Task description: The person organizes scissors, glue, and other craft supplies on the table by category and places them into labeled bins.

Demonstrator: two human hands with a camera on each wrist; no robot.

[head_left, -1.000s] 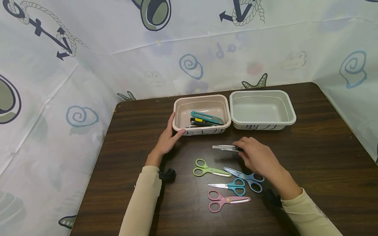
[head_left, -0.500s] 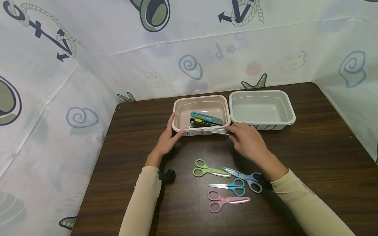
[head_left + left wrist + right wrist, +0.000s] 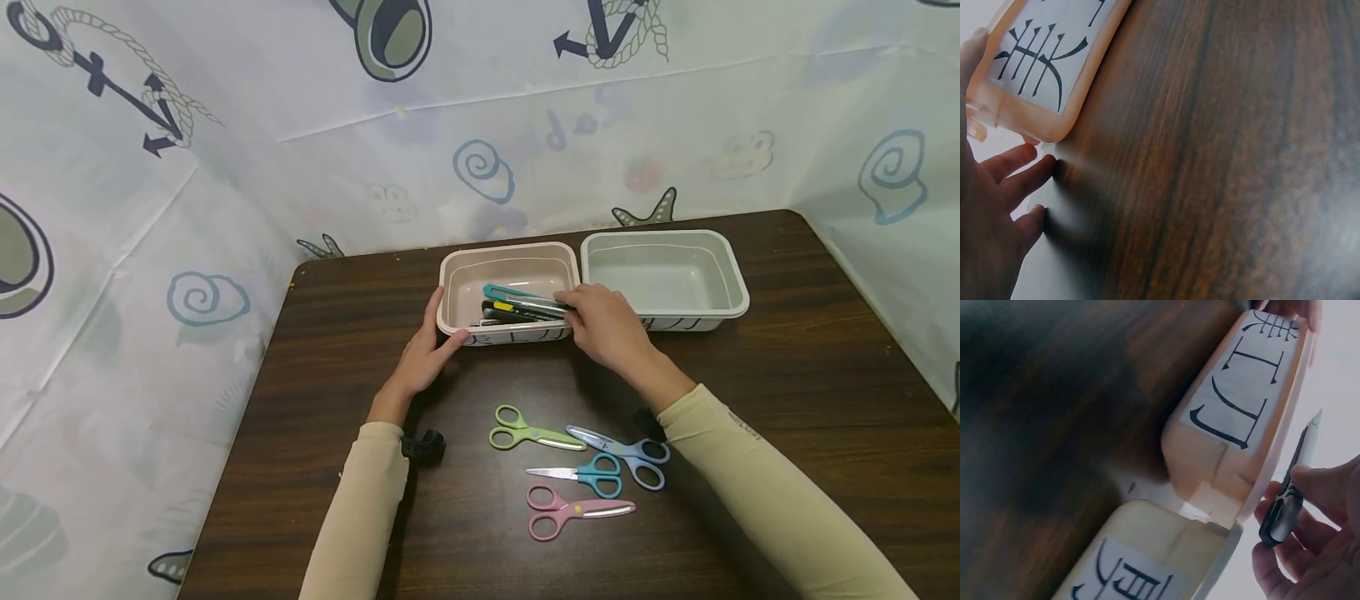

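My left hand [image 3: 420, 354] holds the left end of a beige-pink bin [image 3: 517, 250], with the thumb on its front rim and a finger along its side. In the left wrist view the lower fingers [image 3: 1029, 178] stay off the bin. A silver and black utility knife [image 3: 1285, 515] is pinched between thumb and fingers of my right hand [image 3: 611, 329], over the bin's front right corner. Beneath it, a teal utility knife [image 3: 495, 291] and black ones, one with a yellow part [image 3: 504, 307], lie inside, partly hidden. A character label covers the bin's front.
A pale grey-green bin [image 3: 667, 307] stands right beside the pink one, also labelled. Nearer me on the dark wooden table [image 3: 337, 333] lie green scissors [image 3: 536, 433], blue-grey scissors [image 3: 633, 454], teal scissors [image 3: 596, 475] and pink scissors [image 3: 577, 508]. A patterned cloth [image 3: 375, 167] hangs behind.
My right hand has carried the silver utility knife from above the table, up and leftward past the pink bin's front rim, to over its inside. The left hand keeps its place.
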